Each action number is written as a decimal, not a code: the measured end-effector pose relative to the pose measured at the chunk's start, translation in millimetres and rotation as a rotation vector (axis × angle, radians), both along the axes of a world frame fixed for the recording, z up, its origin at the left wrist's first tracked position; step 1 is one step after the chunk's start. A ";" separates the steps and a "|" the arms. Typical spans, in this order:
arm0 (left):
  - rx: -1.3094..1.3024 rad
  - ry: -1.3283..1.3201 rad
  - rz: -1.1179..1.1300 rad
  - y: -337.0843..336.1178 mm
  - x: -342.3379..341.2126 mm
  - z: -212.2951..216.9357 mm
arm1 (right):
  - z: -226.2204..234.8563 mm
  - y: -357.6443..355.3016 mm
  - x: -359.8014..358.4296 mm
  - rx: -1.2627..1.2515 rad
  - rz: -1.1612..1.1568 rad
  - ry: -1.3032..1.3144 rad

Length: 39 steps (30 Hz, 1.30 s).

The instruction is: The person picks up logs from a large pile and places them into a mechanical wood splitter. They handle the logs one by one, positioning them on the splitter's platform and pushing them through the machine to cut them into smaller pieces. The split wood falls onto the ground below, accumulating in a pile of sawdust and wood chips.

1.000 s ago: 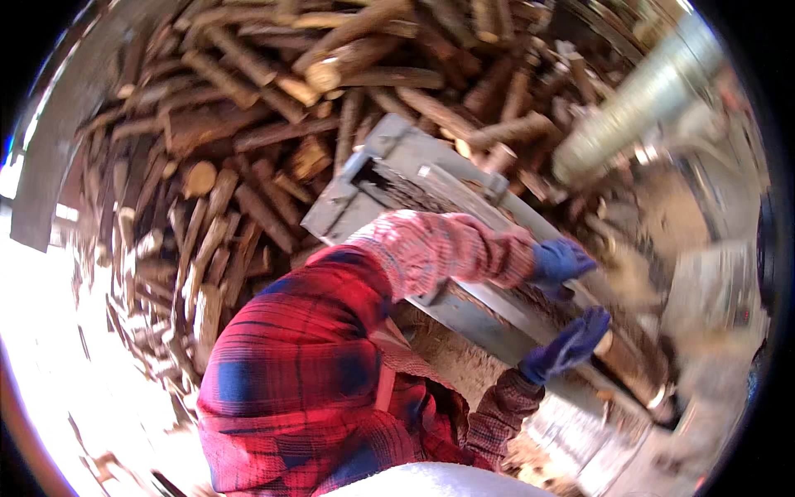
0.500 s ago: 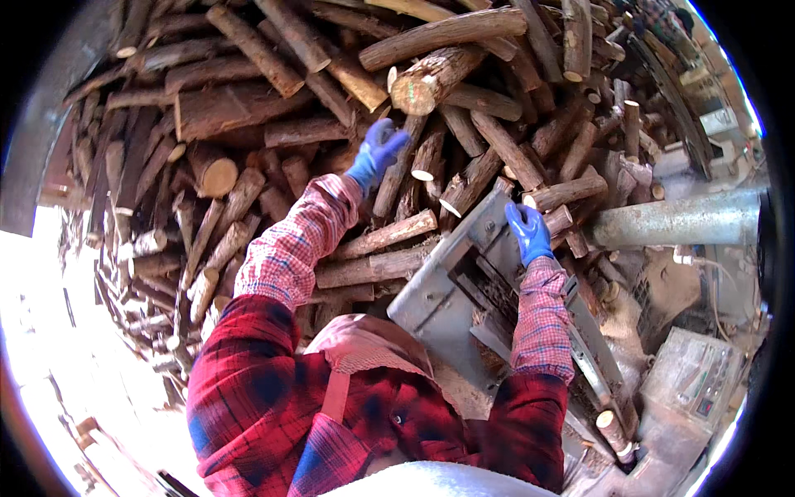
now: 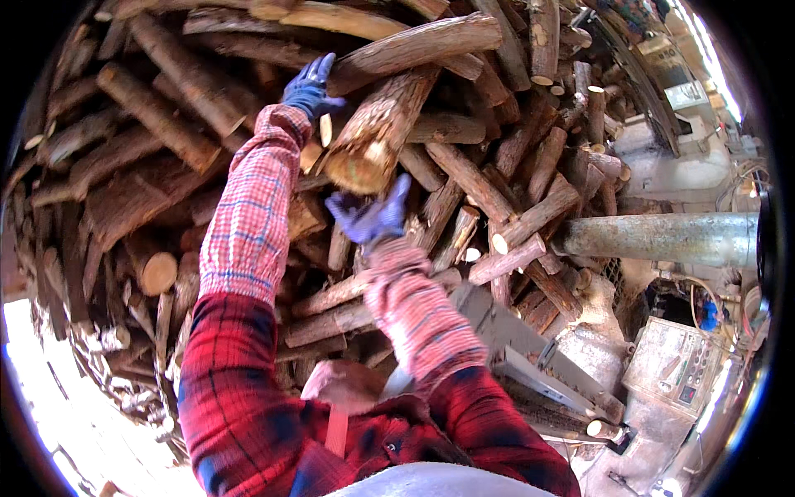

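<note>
A thick, rough-barked log (image 3: 385,124) slants down toward me out of the pile, its pale cut end facing me. Just below that end is my right hand (image 3: 371,214), in a blue-purple glove, palm up with fingers and thumb spread. I cannot tell whether it touches the wood. Farther off and to the left, my left hand (image 3: 310,89), gloved alike, is open with its fingers stretched out. It is beside the near left end of another long log (image 3: 418,51) that lies across the thick one. Nothing shows in either hand.
Many logs of various widths are heaped loosely all around. A grey metal frame with a chute (image 3: 551,377) stands right of my body, holding a short log (image 3: 606,431). A galvanised pipe (image 3: 658,236) runs in from the right, above a dusty control box (image 3: 679,369).
My left hand has moved forward and left. My right hand has left the metal frame and swung left to beneath the thick log's end. The view has shifted.
</note>
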<state>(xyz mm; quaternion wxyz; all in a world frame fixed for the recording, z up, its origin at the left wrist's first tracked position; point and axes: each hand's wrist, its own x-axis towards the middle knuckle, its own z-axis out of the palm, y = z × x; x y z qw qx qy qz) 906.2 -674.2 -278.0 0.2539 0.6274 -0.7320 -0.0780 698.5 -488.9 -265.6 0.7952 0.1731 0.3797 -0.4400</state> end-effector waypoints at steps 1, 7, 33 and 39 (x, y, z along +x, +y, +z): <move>0.031 -0.063 -0.086 -19.5 -23.4 0.0 | -61.2 -7.6 -2.6 -0.108 -0.132 -0.289; -0.001 -0.156 0.086 -26.9 -15.7 -1.3 | -25.6 -21.9 28.3 -0.115 -0.345 -0.541; 0.779 0.690 -0.920 465.4 -315.6 214.4 | 154.2 284.1 -386.0 -0.999 -0.670 0.297; 0.571 0.750 -1.292 538.0 -475.9 212.1 | 208.9 395.0 -529.5 -1.395 -0.974 0.595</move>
